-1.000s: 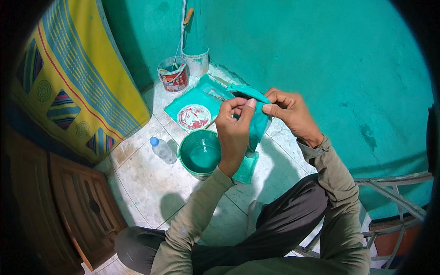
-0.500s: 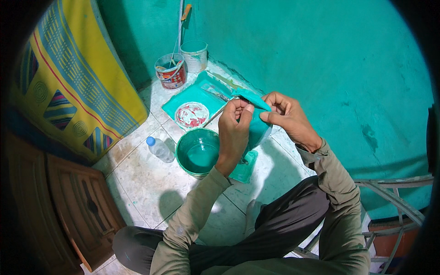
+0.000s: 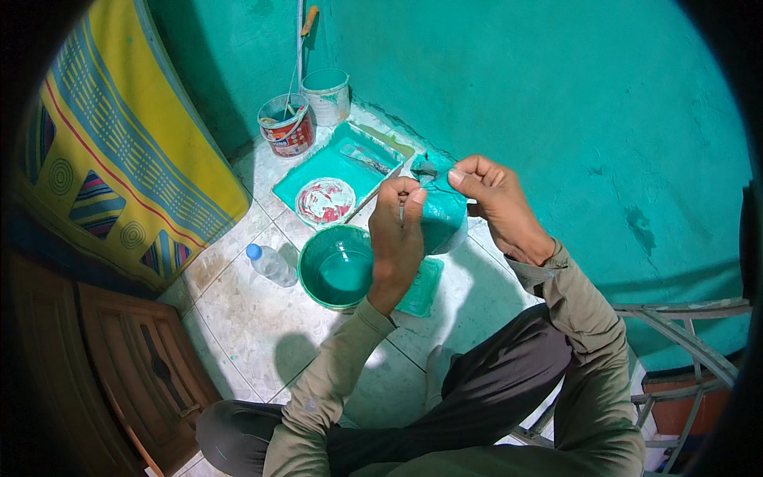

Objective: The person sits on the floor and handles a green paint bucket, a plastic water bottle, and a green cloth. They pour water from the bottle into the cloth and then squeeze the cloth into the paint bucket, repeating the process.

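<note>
My left hand (image 3: 395, 242) grips a teal, paint-covered pouch (image 3: 441, 224) at its upper left, its fingers curled and thumb raised. My right hand (image 3: 502, 211) pinches the pouch's crumpled top between thumb and forefinger, with darker creases between the hands; whether it is open there I cannot tell. Below, a bucket (image 3: 334, 272) holds teal liquid. Beside that bucket lies a small teal tray or lid (image 3: 420, 290). Behind the hands is a paint tray (image 3: 304, 173) with a round lid (image 3: 325, 199) smeared white and red.
A clear bottle (image 3: 274, 269), red-labelled tub (image 3: 288, 137), white bucket (image 3: 326, 103) and orange-handled tool (image 3: 310, 20) stand around. A yellow patterned cloth (image 3: 143, 151) and wooden doors (image 3: 135, 358) are left; teal wall (image 3: 572, 103) and metal ladder (image 3: 683, 334) right.
My left hand has moved slightly down and left, my right hand slightly left. The pouch's top flap, earlier lying folded over, is now crumpled and pulled up between my fingers.
</note>
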### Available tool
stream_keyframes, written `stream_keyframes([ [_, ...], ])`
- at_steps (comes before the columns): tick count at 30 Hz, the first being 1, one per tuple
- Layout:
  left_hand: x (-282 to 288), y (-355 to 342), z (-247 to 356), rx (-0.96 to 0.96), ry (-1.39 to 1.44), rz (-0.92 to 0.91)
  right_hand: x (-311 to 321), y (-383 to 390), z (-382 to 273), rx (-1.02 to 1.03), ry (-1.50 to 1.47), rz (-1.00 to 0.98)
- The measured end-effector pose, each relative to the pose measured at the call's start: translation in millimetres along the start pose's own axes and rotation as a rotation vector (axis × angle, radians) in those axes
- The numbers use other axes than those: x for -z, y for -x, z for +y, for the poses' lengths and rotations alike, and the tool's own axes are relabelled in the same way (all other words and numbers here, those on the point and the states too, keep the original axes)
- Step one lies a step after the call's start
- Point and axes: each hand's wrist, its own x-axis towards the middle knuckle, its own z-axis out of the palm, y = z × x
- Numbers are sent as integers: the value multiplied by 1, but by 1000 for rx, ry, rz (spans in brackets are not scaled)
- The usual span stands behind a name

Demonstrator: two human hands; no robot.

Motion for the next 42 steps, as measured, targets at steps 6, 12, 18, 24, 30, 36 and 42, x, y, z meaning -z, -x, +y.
stream_keyframes([
  [6, 3, -3, -4, 27, 72, 32, 2, 0, -1, 50, -42, 2],
  [12, -1, -8, -8, -14, 135, 45, -2, 4, 1, 61, -92, 22],
  [18, 1, -7, 8, 144, 307, 54, 11, 1, -1, 194, 118, -128],
  [24, 4, -12, 15, 147, 422, -4, 6, -8, 10, 354, 239, -74],
  [30, 13, -11, 14, 158, 423, -90, 18, -14, 19, 267, 188, -112],
  [36, 28, -22, 19, 141, 364, -66, 19, -6, 8, 342, 202, -7],
  [42, 32, -29, 18, 222, 369, -128, 11, 0, 0, 429, 249, 58],
])
